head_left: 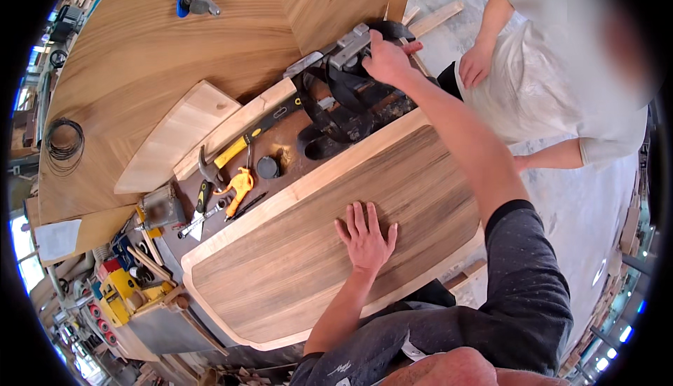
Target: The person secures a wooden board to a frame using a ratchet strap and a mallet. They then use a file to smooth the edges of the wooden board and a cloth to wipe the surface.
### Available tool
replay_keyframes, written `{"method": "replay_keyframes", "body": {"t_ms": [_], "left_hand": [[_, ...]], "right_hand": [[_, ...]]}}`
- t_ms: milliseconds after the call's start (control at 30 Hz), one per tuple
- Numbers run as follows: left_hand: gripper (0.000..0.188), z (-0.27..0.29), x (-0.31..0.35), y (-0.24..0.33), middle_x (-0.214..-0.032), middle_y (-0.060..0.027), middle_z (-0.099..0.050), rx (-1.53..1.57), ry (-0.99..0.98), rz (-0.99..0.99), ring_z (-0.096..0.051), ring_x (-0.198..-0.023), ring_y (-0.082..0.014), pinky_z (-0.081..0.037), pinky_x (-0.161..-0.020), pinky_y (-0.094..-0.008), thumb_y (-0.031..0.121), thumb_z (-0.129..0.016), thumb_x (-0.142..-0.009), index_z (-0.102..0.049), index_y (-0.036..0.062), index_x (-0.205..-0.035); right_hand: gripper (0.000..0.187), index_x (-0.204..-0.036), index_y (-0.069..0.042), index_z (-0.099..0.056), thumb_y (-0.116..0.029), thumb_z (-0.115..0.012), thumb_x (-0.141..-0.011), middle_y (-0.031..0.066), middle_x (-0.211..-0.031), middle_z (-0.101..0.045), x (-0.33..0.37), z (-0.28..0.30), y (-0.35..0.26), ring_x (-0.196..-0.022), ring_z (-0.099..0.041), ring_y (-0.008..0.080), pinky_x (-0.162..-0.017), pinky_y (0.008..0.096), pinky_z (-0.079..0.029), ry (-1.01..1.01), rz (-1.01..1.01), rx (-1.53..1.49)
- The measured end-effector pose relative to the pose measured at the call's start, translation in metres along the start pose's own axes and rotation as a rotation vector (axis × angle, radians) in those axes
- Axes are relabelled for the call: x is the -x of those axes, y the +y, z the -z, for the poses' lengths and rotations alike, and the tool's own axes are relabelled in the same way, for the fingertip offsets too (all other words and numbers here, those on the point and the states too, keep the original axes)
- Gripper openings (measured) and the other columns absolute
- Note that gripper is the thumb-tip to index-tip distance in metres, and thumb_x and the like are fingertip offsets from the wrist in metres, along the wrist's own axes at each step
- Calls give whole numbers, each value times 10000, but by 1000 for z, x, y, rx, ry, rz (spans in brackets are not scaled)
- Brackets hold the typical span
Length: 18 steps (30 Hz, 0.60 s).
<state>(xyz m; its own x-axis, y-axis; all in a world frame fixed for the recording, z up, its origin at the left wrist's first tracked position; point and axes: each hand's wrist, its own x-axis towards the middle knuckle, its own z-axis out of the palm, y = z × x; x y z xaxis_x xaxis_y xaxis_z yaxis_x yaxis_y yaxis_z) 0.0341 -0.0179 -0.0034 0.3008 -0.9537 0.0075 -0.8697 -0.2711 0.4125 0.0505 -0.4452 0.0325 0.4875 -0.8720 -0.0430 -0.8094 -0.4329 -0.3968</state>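
My left hand (368, 241) lies flat, fingers spread, on a brown wooden panel (280, 274) with a paler wood border and rounded corners. Stretched to the far side, my right hand (394, 61) is at a grey metal strap-tool body (349, 48). Two of its fingers are extended and apart; the rest are partly hidden. Black straps (343, 98) lie looped beside that metal body. Left of them, on the brown bench surface, rest a yellow-and-black hammer (235, 149), an orange air blow gun (240, 186), a round black cap (268, 167) and a wrench (203, 219).
A large veneered board (196, 42) stretches across the far left, with keys (196, 0) and a wire coil (64, 146) on it. A curved pale wood piece (179, 137) lies by a level (277, 116). Another person (540, 84) stands at right. Yellow tools (123, 295) sit lower left.
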Motion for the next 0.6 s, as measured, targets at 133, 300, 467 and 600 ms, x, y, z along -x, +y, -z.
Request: {"method": "replay_keyframes", "body": {"t_ms": [133, 300, 467, 600], "left_hand": [[765, 5, 4, 1, -1549, -244, -404, 40, -8, -12, -331, -1463, -445, -178, -1182, -713, 518, -664, -924, -495, 23, -1483], [668, 21, -18, -10, -1497, -236, -478, 337, 65, -54, -408, -1381, -435, -266, -1132, -668, 374, -709, -919, -516, 31, -1458], [247, 105, -185, -24, -1135, -187, -683, 578, 564, 8, -669, -1018, -296, -521, -916, -388, 78, -625, -1013, -654, -30, -1233], [142, 99, -317, -35, -919, -185, -747, 609, 115, -99, -723, -817, -304, -554, -754, -383, 123, -668, -981, -754, 18, -1025]], "right_hand": [[743, -1465, 51, -430, -252, -722, -852, 325, -1146, -685, 26, 70, -24, -1160, -652, 454, -995, 481, -492, 102, 42, -216], [600, -1410, 18, -514, -148, -702, -864, 225, -1283, -665, 42, 137, -32, -1211, -620, 382, -1035, 416, -492, 228, 246, -495], [712, -1447, 38, -482, -57, -824, -830, 81, -1062, -686, 83, 203, -27, -928, -594, 137, -808, 322, -519, 392, 396, -582], [511, -1411, -25, -568, -194, -664, -938, 174, -1347, -632, 154, 222, 107, -1347, -558, 279, -1140, 408, -430, 465, 201, 423]]}}
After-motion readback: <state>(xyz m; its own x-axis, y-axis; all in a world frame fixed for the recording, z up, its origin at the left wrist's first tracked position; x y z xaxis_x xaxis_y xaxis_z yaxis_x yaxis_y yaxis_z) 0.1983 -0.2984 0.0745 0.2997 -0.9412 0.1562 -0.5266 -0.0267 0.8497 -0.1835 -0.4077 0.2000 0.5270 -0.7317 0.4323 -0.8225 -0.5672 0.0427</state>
